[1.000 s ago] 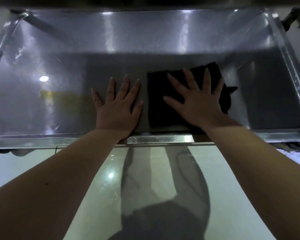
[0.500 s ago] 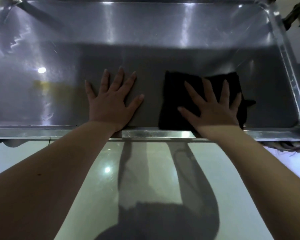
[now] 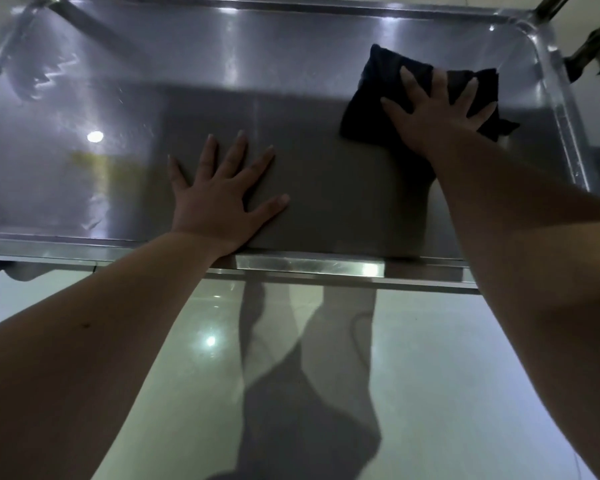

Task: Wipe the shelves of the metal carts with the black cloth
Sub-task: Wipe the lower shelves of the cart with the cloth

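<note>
Evidently soft, light and limp, the black cloth (image 3: 369, 98) lay far right on the shelf (image 3: 291, 64) under the spread right hand (image 3: 437, 112), probably best driven by flat palm pressure, while the spread left hand (image 3: 219, 195) pressed near centre.

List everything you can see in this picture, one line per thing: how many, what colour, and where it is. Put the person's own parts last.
shelf: one, silvery grey metal with a raised rim, fills the upper half of the view
black cloth: one, black, bunched flat on the shelf near its far right corner
cart post: one, silvery, at the shelf's far right corner
floor: one, pale glossy tiles, below the shelf's front edge
shadow: one, dark grey, on the floor between the arms
left hand: one, fingers spread, flat on the bare shelf near the front rim
right hand: one, fingers spread, pressing flat on the black cloth
</note>
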Available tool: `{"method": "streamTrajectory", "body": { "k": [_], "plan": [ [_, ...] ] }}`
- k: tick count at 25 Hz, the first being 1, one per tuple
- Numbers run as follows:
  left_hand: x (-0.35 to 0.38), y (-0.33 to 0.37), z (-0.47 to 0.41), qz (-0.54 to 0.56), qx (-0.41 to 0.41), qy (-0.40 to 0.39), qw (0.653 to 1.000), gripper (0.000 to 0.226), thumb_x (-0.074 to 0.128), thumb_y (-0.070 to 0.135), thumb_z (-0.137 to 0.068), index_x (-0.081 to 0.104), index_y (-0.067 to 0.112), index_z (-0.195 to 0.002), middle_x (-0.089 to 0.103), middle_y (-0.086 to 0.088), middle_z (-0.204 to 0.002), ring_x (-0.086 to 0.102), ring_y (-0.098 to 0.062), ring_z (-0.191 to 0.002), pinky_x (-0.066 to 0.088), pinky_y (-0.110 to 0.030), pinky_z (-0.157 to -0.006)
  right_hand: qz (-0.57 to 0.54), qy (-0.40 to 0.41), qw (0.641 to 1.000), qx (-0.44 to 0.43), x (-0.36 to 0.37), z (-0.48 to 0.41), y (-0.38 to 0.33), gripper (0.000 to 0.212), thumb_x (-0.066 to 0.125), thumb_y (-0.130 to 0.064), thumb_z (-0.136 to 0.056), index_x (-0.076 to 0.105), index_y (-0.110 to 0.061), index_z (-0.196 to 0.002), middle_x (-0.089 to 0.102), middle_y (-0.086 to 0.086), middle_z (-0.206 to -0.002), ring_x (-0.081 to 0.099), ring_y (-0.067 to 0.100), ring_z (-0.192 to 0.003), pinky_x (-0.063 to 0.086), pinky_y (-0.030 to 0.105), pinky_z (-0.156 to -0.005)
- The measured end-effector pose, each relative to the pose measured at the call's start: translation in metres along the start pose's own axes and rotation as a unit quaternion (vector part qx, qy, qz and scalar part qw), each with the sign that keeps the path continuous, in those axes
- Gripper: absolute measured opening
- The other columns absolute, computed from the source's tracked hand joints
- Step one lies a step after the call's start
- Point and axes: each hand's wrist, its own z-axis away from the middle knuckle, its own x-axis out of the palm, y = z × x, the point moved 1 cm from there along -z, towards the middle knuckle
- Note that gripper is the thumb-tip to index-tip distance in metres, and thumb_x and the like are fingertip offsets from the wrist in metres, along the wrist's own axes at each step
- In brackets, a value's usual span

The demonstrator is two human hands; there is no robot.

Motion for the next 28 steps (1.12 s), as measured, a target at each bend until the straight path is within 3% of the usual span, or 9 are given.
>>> {"method": "streamTrajectory", "body": {
  "k": [5,9,13,19,24,28],
  "plan": [
    [0.001,-0.001,0.0,0.001,-0.006,0.0,1.0,0.074,0.014,0.087,-0.079,0.001,0.06,-0.147,0.0,0.015,-0.163,-0.005,-0.023,-0.151,-0.005,-0.067,-0.112,-0.012,0.018,0.999,-0.037,0.02,0.099,0.034,0.067,0.016,-0.082,-0.084,-0.001,-0.061,-0.145,-0.001,-0.007,-0.164,-0.009,0.041,-0.147,-0.006,0.067,-0.112],
    [0.003,0.0,0.004,-0.007,-0.004,-0.001,1.0,0.075,0.01,0.087,-0.078,0.0,0.059,-0.147,-0.002,0.014,-0.164,-0.006,-0.023,-0.151,-0.005,-0.068,-0.112,0.022,-0.007,0.999,-0.041,0.044,0.179,0.054,0.064,0.004,-0.087,-0.073,-0.018,-0.073,-0.131,-0.007,-0.016,-0.162,-0.015,0.037,-0.147,-0.012,0.062,-0.112],
    [0.0,0.002,0.003,-0.007,0.001,-0.005,1.0,0.075,0.011,0.086,-0.079,0.002,0.057,-0.148,-0.002,0.012,-0.164,-0.006,-0.025,-0.151,-0.005,-0.07,-0.111,0.017,0.008,0.999,-0.048,0.026,0.118,0.053,0.063,0.014,-0.084,-0.082,-0.008,-0.068,-0.139,-0.006,-0.012,-0.163,-0.014,0.04,-0.147,-0.01,0.065,-0.11],
    [-0.008,0.008,0.003,-0.027,-0.007,-0.021,0.999,0.074,0.015,0.081,-0.083,0.004,0.054,-0.15,-0.002,0.009,-0.164,-0.008,-0.028,-0.15,-0.006,-0.07,-0.111,-0.032,-0.014,0.999,0.038,-0.005,0.016,0.049,0.069,0.018,-0.082,-0.084,-0.001,-0.059,-0.146,-0.009,-0.008,-0.163,-0.019,0.041,-0.146,-0.011,0.07,-0.108],
    [-0.003,0.075,-0.009,-0.026,0.01,-0.034,0.999,0.068,0.008,0.075,-0.086,0.002,0.052,-0.15,-0.002,0.005,-0.165,-0.013,-0.027,-0.15,-0.009,-0.068,-0.111,-0.033,-0.014,0.999,0.011,0.002,0.056,0.063,0.067,0.02,-0.08,-0.087,0.003,-0.057,-0.148,-0.006,-0.007,-0.164,-0.014,0.04,-0.147,-0.01,0.066,-0.112],
    [0.009,0.097,-0.015,-0.009,-0.026,0.0,1.0,0.066,0.011,0.075,-0.09,0.004,0.053,-0.151,-0.002,0.004,-0.165,-0.006,-0.029,-0.15,-0.006,-0.066,-0.113,-0.016,-0.001,1.0,-0.018,0.023,0.132,0.09,0.065,0.016,-0.082,-0.083,-0.004,-0.064,-0.143,-0.005,-0.012,-0.163,-0.014,0.036,-0.147,-0.011,0.06,-0.114]
  ]
}}
